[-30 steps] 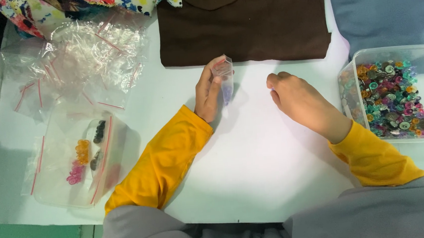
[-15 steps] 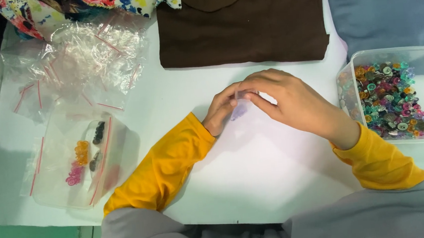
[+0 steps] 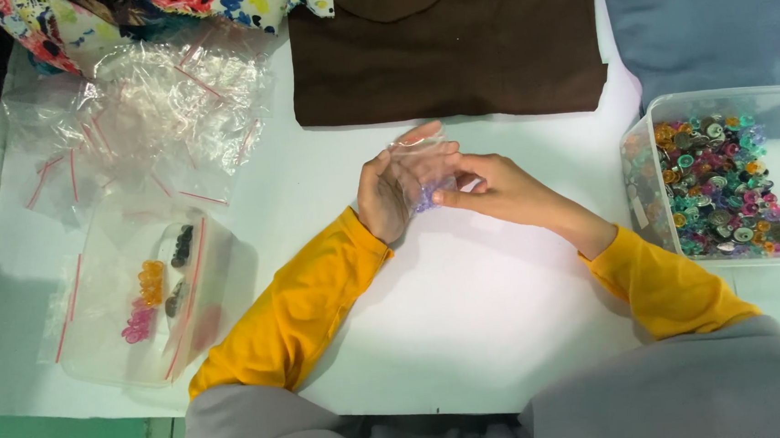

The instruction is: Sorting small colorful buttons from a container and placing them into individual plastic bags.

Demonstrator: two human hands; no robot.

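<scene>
My left hand (image 3: pixel 386 192) holds a small clear zip bag (image 3: pixel 423 166) upright above the white table (image 3: pixel 471 332); small purple buttons show at its bottom. My right hand (image 3: pixel 489 189) meets it from the right, fingertips pinching the lower edge of the same bag. Both arms wear yellow sleeves.
A clear tub (image 3: pixel 726 182) full of mixed coloured buttons stands at the right. A heap of empty clear zip bags (image 3: pixel 145 117) lies at the upper left, with filled bags of sorted buttons (image 3: pixel 152 286) below it. Brown cloth (image 3: pixel 451 41), blue cloth (image 3: pixel 714 13) and floral cloth (image 3: pixel 165 6) lie along the far edge.
A second ago my right hand lay apart on the table. It moved left to join the left hand, and now both hold the small bag, turned more upright.
</scene>
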